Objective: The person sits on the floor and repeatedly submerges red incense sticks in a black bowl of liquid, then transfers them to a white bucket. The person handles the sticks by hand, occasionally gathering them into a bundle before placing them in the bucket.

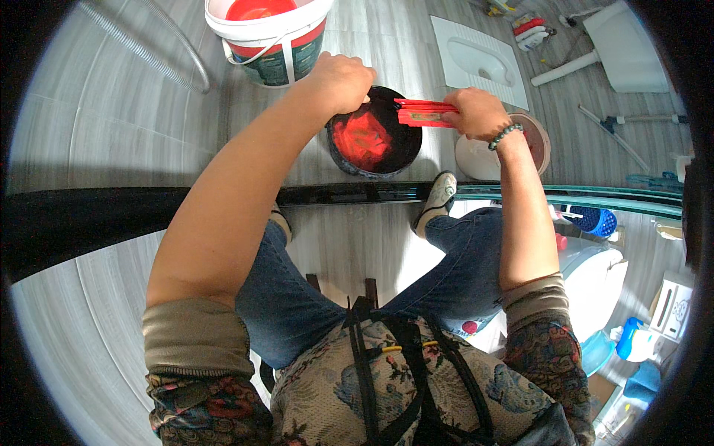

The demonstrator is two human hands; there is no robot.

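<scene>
My left hand [345, 83] is over the far left rim of a dark round basin [411, 146]. Its fingers are curled, and the back of the hand hides whatever may be in them. Inside the basin lies a crumpled red piece, perhaps paper [362, 140], in bright sunlight. My right hand [478, 113] grips a bundle of flat red strips [421, 114] with a gold-coloured mark. The strips' free end reaches over the basin's right side. Under my right wrist stands a pale round bucket [474, 158], partly covered by the forearm, with something red in it.
A large white-rimmed bucket [268, 58] holding a red vessel [259, 8] stands beyond my left hand. A squat toilet [481, 64] is set in the floor farther off. The glass partition's edge and dark sill [357, 193] cross before my feet. A grey hose [139, 47] hangs at left.
</scene>
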